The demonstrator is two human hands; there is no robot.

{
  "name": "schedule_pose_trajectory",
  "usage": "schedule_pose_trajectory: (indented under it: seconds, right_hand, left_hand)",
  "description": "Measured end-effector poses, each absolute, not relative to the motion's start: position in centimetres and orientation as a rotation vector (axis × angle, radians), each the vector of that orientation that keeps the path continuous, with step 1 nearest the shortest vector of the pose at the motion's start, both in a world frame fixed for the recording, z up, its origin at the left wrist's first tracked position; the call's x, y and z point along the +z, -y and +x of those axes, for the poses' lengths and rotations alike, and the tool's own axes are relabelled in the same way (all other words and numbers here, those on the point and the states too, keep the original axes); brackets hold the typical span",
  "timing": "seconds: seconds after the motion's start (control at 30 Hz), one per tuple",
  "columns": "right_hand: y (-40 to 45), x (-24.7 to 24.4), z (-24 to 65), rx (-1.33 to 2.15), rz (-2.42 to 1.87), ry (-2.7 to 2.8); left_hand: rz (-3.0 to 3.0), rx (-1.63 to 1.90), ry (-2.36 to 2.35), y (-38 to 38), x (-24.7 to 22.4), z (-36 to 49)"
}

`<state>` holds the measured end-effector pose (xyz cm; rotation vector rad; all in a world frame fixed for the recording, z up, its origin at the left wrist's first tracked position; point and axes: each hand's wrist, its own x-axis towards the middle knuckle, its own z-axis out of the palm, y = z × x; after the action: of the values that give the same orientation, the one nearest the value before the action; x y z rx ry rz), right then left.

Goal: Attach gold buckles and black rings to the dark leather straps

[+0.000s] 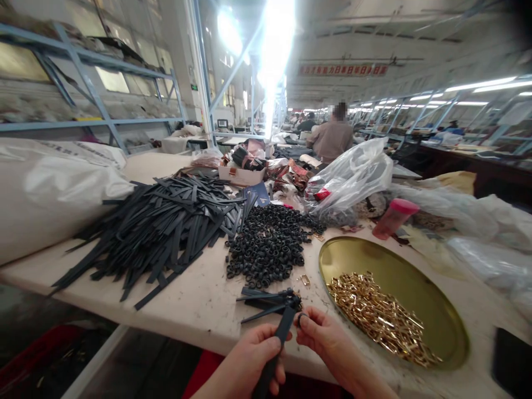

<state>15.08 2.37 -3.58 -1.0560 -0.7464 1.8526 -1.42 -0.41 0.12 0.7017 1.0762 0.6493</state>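
Observation:
My left hand (pixel 262 353) is closed around a black strap (pixel 279 338), its upper end pointing away from me. Just to the right, my right hand (pixel 318 332) pinches a small black loop (pixel 301 318) close to the strap. Beyond both hands lie several finished-looking black straps (pixel 266 302) in a small bunch. Farther back is a heap of small black loops (pixel 268 244). A gold-coloured oval tray (pixel 444 310) on the right holds a pile of gold metal buckles (pixel 382 316). One loose gold buckle (pixel 305 280) sits on the table between the loops and the tray.
A large pile of black strips (pixel 166 227) covers the left of the table (pixel 195 299). A white sack (pixel 58 194) bulges at far left. Behind are a clear plastic bag (pixel 353 177), a pink-lidded jar (pixel 394 219) and a box (pixel 241 175). A person (pixel 333 136) sits farther off.

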Motion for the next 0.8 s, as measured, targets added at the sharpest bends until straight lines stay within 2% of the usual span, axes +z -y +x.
schedule_pose_trajectory:
  seconds: [0.2,0.47,0.6,0.8]
  right_hand:
    - [-1.2,-3.8,14.8,1.893,-1.038,0.677]
    - [-0.4,-3.9,13.9,1.831,-1.017,0.533]
    - [-0.7,-4.5,14.0,1.724,-1.085,0.799]
    - [-0.7,-4.8,14.4,1.519,-1.239,1.346]
  left_hand:
    - [0.687,0.621,-1.041,0.8,0.3,-1.4]
    - [1.2,0.667,-1.259,0.9,-1.6,-1.0]
    - [1.305,0.615,-1.372,0.9,-0.8,-1.3]
    - [1.512,0.522,-1.267,0.1,-0.4,-2.5]
